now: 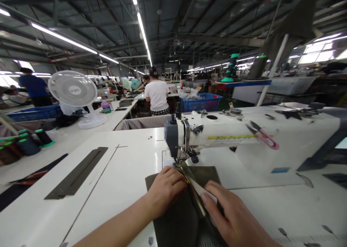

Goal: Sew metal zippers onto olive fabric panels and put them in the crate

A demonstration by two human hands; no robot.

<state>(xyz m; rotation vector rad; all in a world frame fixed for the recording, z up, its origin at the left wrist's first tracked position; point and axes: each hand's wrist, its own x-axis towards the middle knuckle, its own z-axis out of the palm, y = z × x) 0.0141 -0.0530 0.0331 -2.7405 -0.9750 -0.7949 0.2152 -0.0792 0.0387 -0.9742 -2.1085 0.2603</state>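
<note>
Fabric [176, 221] on white tabletop [121, 174], fan [72, 88], ceiling lights [142, 30]

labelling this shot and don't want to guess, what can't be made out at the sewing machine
In the head view:
- Dark fabric: the part under the left hand is hidden by it; the near end is cut off by the bottom edge.
- Pale strip: partly covered by the right hand.
- Yellow tape: markings too small to read.
- Sewing machine: its right end is cut off by the right edge.
</note>
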